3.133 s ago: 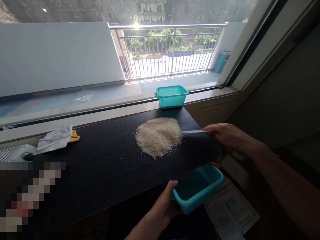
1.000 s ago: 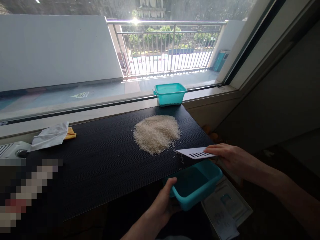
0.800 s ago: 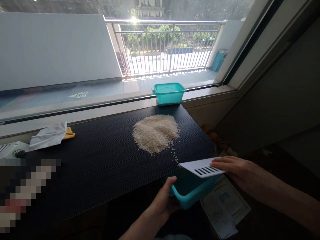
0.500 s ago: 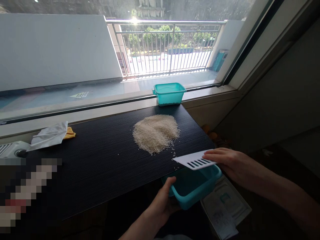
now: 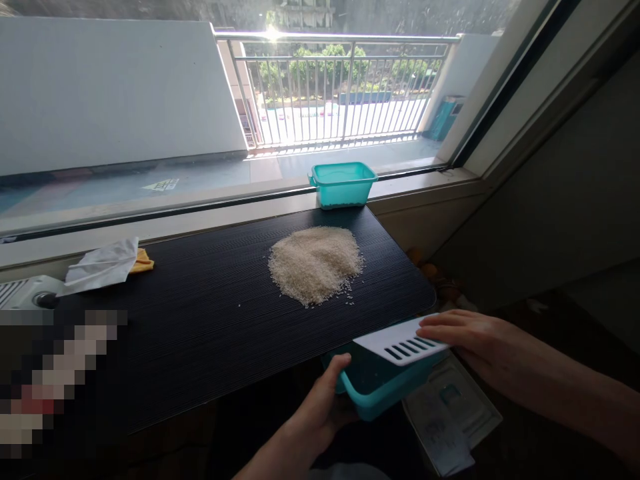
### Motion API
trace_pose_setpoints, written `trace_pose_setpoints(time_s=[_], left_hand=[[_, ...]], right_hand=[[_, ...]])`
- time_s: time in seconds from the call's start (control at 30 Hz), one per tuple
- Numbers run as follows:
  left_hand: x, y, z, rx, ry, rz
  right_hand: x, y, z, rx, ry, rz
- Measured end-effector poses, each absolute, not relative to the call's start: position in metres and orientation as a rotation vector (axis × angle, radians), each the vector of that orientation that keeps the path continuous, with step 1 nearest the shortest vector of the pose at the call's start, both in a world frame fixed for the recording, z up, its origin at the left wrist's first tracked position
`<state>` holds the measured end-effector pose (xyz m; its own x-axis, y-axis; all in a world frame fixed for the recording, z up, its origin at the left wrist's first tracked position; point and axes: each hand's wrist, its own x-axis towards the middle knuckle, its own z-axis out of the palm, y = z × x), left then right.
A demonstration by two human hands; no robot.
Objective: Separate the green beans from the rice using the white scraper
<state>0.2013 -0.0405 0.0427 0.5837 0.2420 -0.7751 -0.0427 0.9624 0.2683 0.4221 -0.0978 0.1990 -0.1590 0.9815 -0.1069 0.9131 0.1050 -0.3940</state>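
Note:
My left hand [image 5: 327,393] grips the near left side of a teal plastic box [image 5: 373,401], thumb over the rim, at the table's front edge. Over the box's far right part, my right hand [image 5: 470,337] holds a white slotted scraper [image 5: 395,339] by its right end. The scraper lies nearly flat at the level of the rim; whether it touches the rim I cannot tell. A heap of rice [image 5: 317,263] rests on the dark table [image 5: 210,320], with loose grains along its near right side. A few pale specks show inside the box.
Another teal box [image 5: 346,187] stands at the table's far right corner by the window sill, with something dark along its bottom. White tissue [image 5: 103,263] and a yellow cloth [image 5: 143,261] lie at the left, beside a pale device [image 5: 30,293]. Below right is a pale tray [image 5: 470,407].
The scraper has come down and toward me, away from the table edge and onto the box opening. My left hand and the box have barely moved. The view has shifted slightly.

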Motion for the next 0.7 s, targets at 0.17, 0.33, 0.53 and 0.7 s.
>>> trace_pose_setpoints(time_s=[0.17, 0.33, 0.53, 0.7], left_hand=[[0.198, -0.042, 0.046, 0.230, 0.970, 0.187], [0.190, -0.042, 0.048, 0.230, 0.950, 0.207], [0.176, -0.038, 0.043, 0.228, 0.924, 0.203], [0.162, -0.037, 0.049, 0.257, 0.925, 0.213]], right_hand=[[0.420, -0.061, 0.193, -1.920, -2.174, 0.408], [0.417, -0.051, 0.181, -1.896, -2.196, 0.416], [0.407, -0.093, 0.188, -1.879, -2.233, 0.579], [0.394, -0.089, 0.196, -1.859, -2.227, 0.530]])
